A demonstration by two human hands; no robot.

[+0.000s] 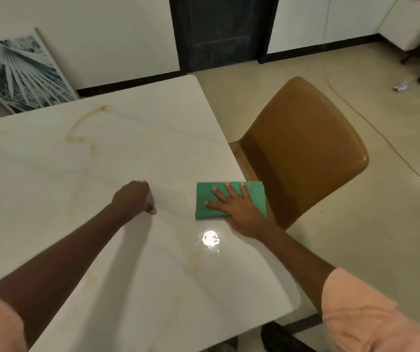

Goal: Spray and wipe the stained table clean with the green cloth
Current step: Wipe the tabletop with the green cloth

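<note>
Near the right edge of the table (132, 138), our right hand (239, 212) lies flat on the folded green cloth (203, 196), fingers straight and spread, palm pressing it onto the pale marbled top. We judge the spread is there to load the whole pad evenly for a wiping stroke. The cloth's right edge sits just at the table edge, next to the chair.

Our left hand (132, 198) rests knuckles-up on the tabletop, well apart from the cloth. Fingers are curled under and blurred; nothing shows in the grip, so it appears to hold nothing. Likely it serves as a brace while the right hand works.

Stains: a brown curved streak (84, 125) lies far from the cloth, toward the far left of the top, and is untouched. Fainter yellowish smears (90, 278) run along the near side. A glossy patch (211, 238) just below the cloth could be wetness or only a lamp reflection; we cannot tell which.

No spray bottle is in view.

Surroundings: a tan chair (303, 148) is tucked against the right edge, close to the cloth. A framed leaf print (18, 69) leans on the wall beyond the far edge. Nothing stands on the top between the cloth and the brown streak.
</note>
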